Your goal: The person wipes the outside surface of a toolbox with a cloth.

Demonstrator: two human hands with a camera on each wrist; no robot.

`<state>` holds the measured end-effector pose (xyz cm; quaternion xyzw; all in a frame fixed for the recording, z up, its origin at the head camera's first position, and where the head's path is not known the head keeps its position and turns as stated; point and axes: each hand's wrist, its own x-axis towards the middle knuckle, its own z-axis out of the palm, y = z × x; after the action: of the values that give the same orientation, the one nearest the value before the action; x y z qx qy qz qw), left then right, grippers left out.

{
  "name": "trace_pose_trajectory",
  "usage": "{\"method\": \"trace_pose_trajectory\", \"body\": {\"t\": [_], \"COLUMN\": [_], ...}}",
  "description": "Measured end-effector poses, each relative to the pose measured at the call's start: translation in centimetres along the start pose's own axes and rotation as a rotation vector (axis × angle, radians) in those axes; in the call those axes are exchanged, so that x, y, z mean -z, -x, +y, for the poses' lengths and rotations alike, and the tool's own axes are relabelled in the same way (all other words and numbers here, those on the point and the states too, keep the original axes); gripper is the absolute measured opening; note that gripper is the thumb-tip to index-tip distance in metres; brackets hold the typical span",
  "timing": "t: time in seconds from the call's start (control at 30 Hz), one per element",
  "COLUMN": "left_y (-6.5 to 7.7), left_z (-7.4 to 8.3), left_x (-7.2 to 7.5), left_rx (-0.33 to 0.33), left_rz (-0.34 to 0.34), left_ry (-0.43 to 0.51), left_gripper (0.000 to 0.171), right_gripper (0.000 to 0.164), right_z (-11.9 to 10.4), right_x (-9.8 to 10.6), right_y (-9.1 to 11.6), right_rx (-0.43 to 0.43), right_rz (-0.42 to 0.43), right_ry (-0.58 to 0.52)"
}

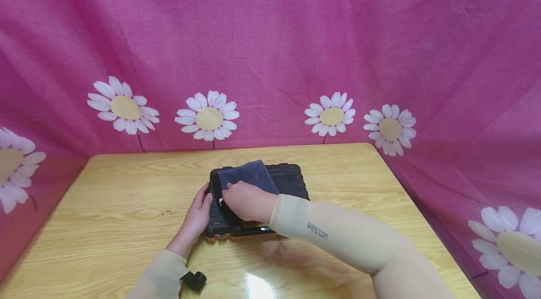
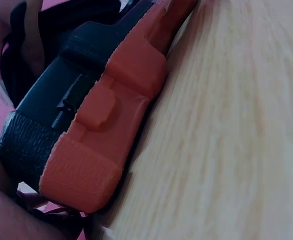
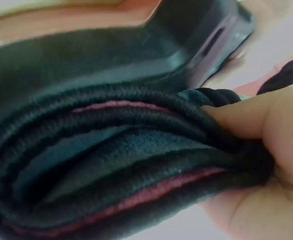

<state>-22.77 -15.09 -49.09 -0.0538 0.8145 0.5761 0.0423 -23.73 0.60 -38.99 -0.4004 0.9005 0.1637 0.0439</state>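
A flat black plastic case (image 1: 291,178) with an orange lower shell (image 2: 94,107) lies on the table. Over its top, my right hand (image 1: 249,201) pinches a folded dark blue-grey cloth (image 1: 255,174) between thumb and fingers. Close up in the right wrist view, the cloth (image 3: 151,155) shows layered folds with thick black edging and thin pink strips. My left hand (image 1: 198,212) rests against the case's left side, fingers lying along it. In the left wrist view, part of that hand (image 2: 6,212) touches the case's corner. My right hand hides the middle of the case.
The light wood table (image 1: 127,195) reaches out on both sides of the case. A pink curtain (image 1: 270,45) with white daisies hangs behind and beside it. A small black device (image 1: 194,281) is strapped at my left wrist.
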Motion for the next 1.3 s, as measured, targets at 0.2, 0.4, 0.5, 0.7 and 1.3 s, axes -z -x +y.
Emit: {"method": "trace_pose_trajectory", "body": {"t": [0.2,0.4,0.5,0.7,1.3], "left_y": [0.0,0.0,0.0,0.0,0.0], "left_z": [0.1,0.2,0.2,0.1,0.0], "left_x": [-0.1,-0.2,-0.2,-0.1,0.1], "left_rx": [-0.019,-0.016,-0.022,-0.041,-0.009], "left_rz": [0.018,0.015,0.014,0.014,-0.020], "left_ry": [0.002,0.001,-0.006,-0.019,-0.002], "left_gripper": [0.053,0.053,0.053,0.052,0.056], "right_gripper": [0.040,0.047,0.044,0.040,0.037], "right_z": [-1.3,-2.7,-3.3,-4.7,-6.3], "right_x": [0.0,-0.1,0.1,0.4,0.1], "right_y": [1.6,3.0,3.7,5.0,7.5], "right_rx": [0.014,0.013,0.000,0.012,0.066], "right_rz": [0.005,0.029,0.019,0.010,0.022], "right_ry": [0.072,0.167,0.162,0.194,0.140]}}
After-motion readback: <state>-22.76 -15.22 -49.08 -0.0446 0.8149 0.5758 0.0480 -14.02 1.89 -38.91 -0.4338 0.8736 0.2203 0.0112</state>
